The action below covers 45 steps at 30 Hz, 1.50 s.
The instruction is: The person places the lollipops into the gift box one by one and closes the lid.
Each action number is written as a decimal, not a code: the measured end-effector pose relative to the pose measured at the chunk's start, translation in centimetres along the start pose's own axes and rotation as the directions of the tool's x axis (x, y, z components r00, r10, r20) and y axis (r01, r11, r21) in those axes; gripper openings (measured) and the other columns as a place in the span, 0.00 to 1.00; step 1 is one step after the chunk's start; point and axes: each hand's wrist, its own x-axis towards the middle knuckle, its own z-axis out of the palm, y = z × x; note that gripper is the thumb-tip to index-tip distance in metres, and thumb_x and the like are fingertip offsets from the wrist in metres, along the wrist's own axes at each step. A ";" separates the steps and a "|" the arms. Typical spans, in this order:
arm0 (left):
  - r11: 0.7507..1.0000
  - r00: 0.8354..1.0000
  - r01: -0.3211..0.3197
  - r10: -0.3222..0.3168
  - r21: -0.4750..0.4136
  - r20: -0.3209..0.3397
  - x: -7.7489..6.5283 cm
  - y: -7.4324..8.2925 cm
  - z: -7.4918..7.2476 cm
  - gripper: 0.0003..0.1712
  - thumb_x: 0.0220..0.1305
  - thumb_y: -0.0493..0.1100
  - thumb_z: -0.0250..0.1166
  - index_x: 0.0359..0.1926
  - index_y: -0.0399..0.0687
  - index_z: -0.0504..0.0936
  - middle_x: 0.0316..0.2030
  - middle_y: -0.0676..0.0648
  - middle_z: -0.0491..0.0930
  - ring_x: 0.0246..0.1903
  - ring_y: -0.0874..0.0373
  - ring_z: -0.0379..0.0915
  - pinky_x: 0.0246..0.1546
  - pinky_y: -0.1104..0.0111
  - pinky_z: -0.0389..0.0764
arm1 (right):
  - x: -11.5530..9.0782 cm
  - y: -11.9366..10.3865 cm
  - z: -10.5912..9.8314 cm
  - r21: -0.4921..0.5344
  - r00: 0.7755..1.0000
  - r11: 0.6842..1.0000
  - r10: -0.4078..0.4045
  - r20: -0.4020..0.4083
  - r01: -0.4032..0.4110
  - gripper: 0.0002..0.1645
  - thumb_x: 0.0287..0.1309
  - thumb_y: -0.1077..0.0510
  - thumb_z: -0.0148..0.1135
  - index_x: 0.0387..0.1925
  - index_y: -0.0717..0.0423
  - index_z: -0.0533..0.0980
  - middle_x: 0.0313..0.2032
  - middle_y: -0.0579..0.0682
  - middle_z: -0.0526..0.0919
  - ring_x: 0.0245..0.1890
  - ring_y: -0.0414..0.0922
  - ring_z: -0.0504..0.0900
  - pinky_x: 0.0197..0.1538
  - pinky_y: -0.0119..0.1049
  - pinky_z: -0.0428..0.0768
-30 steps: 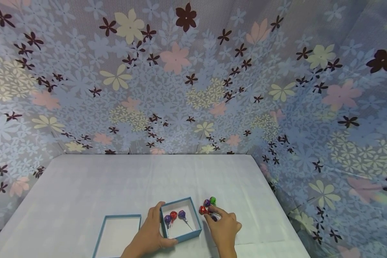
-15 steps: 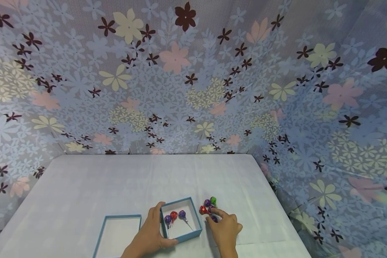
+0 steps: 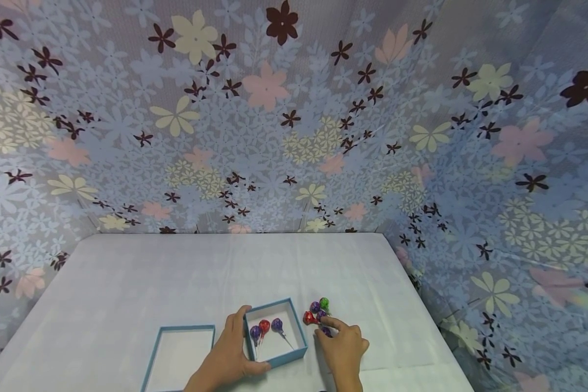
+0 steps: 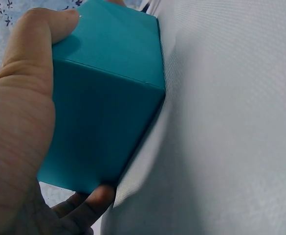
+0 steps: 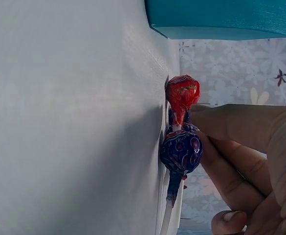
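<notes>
My left hand (image 3: 227, 348) grips a blue-edged box (image 3: 286, 357), thumb at the near side and fingers along the left side. In the left wrist view the box (image 4: 99, 122) shows its teal outer walls. Inside it lie two purple lollipops (image 3: 276, 325) and a red lollipop (image 3: 264, 326). To its right my right hand (image 3: 343, 348) reaches into a small group of wrapped lollipops, thumb and index finger bent about a purple lollipop (image 3: 326, 331). A red lollipop (image 5: 183, 93) and a purple lollipop (image 5: 182, 151) hide the fingertips in the right wrist view, so a firm pinch cannot be confirmed.
A shallow white tray or lid (image 3: 186, 328) with a blue rim lies left of the box. At the group's far side are a green lollipop (image 3: 324, 303) and another purple one. The white-covered table (image 3: 176, 272) meets a flowered cloth (image 3: 269, 163) behind.
My right hand has shifted slightly right and toward me among the lollipops, and the red one beside it has turned and moved a little right. The left hand and box stay put.
</notes>
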 end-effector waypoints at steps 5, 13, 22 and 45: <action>1.000 1.000 0.003 -0.003 0.004 -0.001 0.1 0.1 0.0 0.76 0.28 0.77 0.72 0.72 0.52 0.42 0.57 0.40 0.59 0.52 0.49 0.66 0.53 0.50 0.72 | 0.0 0.2 0.0 0.007 1.000 1.000 -0.003 0.009 0.003 0.13 0.37 0.53 0.77 0.32 0.44 0.87 0.32 0.48 0.85 0.37 0.51 0.74 0.40 0.53 0.57; 1.000 1.000 0.013 -0.014 0.004 0.017 0.0 0.1 0.1 0.76 0.28 0.77 0.72 0.72 0.54 0.41 0.58 0.39 0.59 0.52 0.49 0.66 0.53 0.49 0.72 | -0.1 0.5 -0.3 -0.008 1.000 1.000 -0.008 -0.002 0.008 0.14 0.37 0.53 0.76 0.32 0.44 0.86 0.28 0.48 0.84 0.37 0.53 0.74 0.40 0.53 0.58; 1.000 1.000 0.019 -0.019 0.004 0.010 -0.1 0.6 -0.2 0.76 0.28 0.76 0.72 0.72 0.52 0.42 0.58 0.39 0.59 0.53 0.48 0.66 0.54 0.49 0.71 | -0.1 0.7 -0.8 -0.020 1.000 0.999 0.027 0.004 -0.026 0.14 0.37 0.52 0.77 0.33 0.44 0.86 0.29 0.48 0.84 0.38 0.52 0.73 0.41 0.53 0.58; 1.000 1.000 0.003 -0.003 -0.005 -0.003 0.0 0.3 0.0 0.76 0.29 0.76 0.72 0.72 0.51 0.42 0.57 0.40 0.60 0.51 0.51 0.66 0.53 0.50 0.73 | -0.1 1.6 -1.0 -0.032 0.998 0.999 0.045 0.038 -0.044 0.20 0.31 0.52 0.80 0.34 0.48 0.86 0.32 0.48 0.86 0.38 0.53 0.74 0.40 0.53 0.57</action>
